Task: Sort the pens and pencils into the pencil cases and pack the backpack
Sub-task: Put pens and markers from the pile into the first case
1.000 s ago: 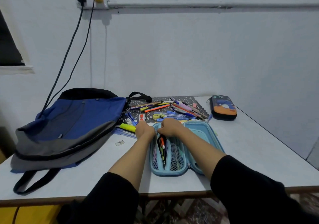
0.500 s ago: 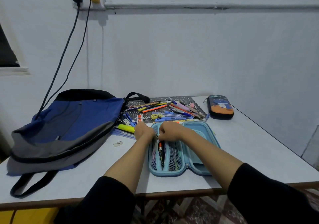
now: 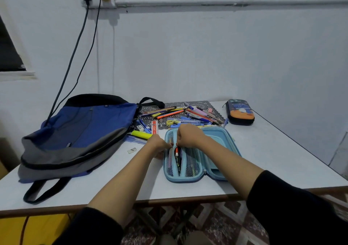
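Seemingly zipping: left hand point(image 3: 158, 144) grips pencil case point(image 3: 222, 137) mesh, right hand point(image 3: 188, 135) pinches slider; keep pens point(image 3: 177, 153) tucked, pull straight.

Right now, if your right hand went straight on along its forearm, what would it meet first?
The right hand would probably meet the loose pens just past the blue pencil case; depth unclear.

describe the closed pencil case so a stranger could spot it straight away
Go to the far right corner of the white table. Right of the pile of loose pens and pencils lies a dark pencil case, shut. Unlike the light blue pencil case lying open nearby, it is black with an orange and blue picture.
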